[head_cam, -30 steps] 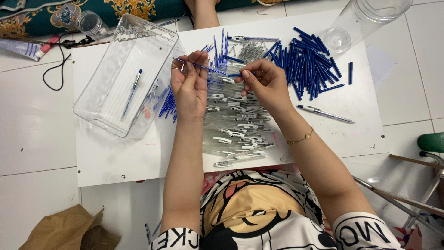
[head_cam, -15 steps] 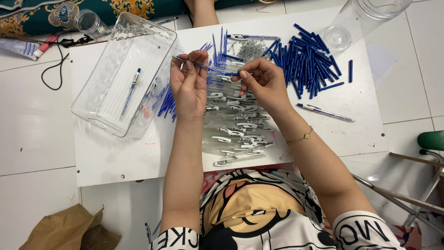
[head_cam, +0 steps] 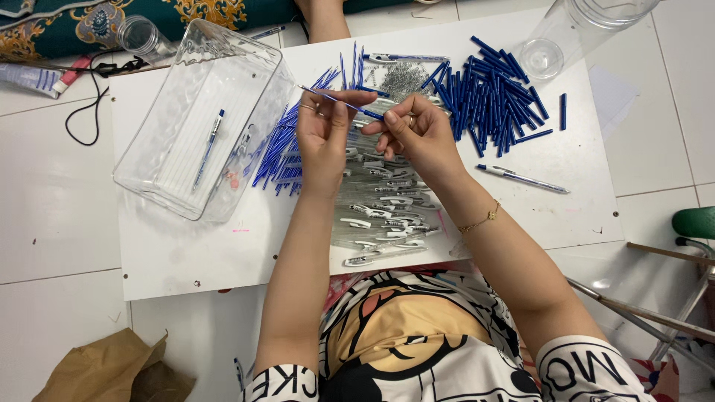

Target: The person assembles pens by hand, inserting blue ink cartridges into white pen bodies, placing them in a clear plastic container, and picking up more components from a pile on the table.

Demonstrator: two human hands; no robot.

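- Overhead, from the head view only: left hand [head_cam: 324, 138] and right hand [head_cam: 417, 134] raised together over the middle of a white board [head_cam: 186, 260] laid on the floor.
- Pinching a thin blue refill [head_cam: 342, 103] in the left hand's fingertips — closed on it, with the pointed end slanting up and to the left, probably so the right hand can work on the other end.
- Meeting that end with the right hand, thumb and forefinger closed around something small; cannot tell what, hidden by the fingers.
- Lying directly under the hands: a heap of clear pen barrels [head_cam: 380, 216] with clips, kept close, likely for easy picking.
- Fanned out just left of the hands: a bundle of blue refills [head_cam: 279, 152], near the left hand's reach.
- Piled to the upper right: short blue caps [head_cam: 488, 97], well apart from the refills — sorted by kind, it seems.
- Resting alone on the board at the right: one finished pen [head_cam: 521, 179].
- Sitting tilted at the board's left corner: a clear plastic tray [head_cam: 160, 182], holding one pen [head_cam: 208, 147], apparently the place for finished pieces.
- Standing at the far right corner: a clear jar [head_cam: 544, 56], open.
- Crumpled on the floor at lower left: a brown paper bag [head_cam: 104, 368].
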